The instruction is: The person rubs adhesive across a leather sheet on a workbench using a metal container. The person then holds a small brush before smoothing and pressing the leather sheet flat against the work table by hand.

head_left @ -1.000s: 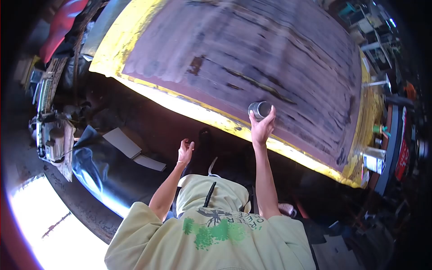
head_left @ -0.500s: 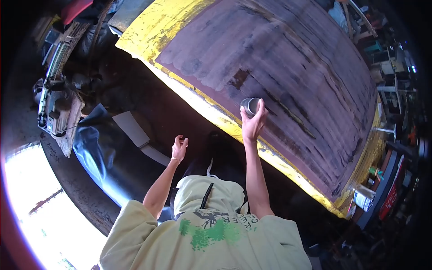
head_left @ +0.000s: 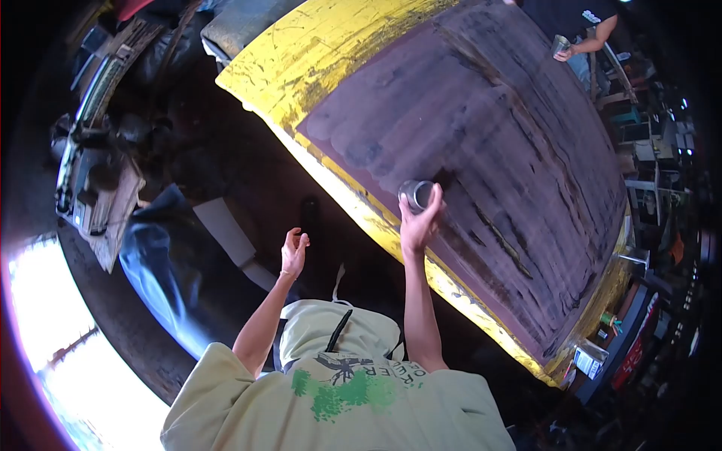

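My right hand (head_left: 422, 219) is wrapped around a small dark metal can (head_left: 414, 195), which it holds tilted over the near part of a large purple-brown sheet (head_left: 406, 105). Dark wet-looking streaks run lengthwise along the sheet, and a darker spot lies just beyond the can. Whatever is inside the can does not show clearly. My left hand (head_left: 294, 254) hangs in the air short of the table, holding nothing, its fingers loosely bent and apart. The sheet lies on a yellow table (head_left: 278, 60) with a scuffed, worn top.
Across the table a co-worker's hand (head_left: 575, 51) holds another metal can (head_left: 561, 46). A shiny black sheet (head_left: 162, 263) and white panels (head_left: 223, 228) lie to my left. At the table's right corner stands a white-and-blue tin (head_left: 590, 361). Cluttered shelves (head_left: 650, 150) line the right side.
The co-worker with a can has come into view at the far side. My view has shifted, and my right hand keeps hold of its can, now near the dark spot.
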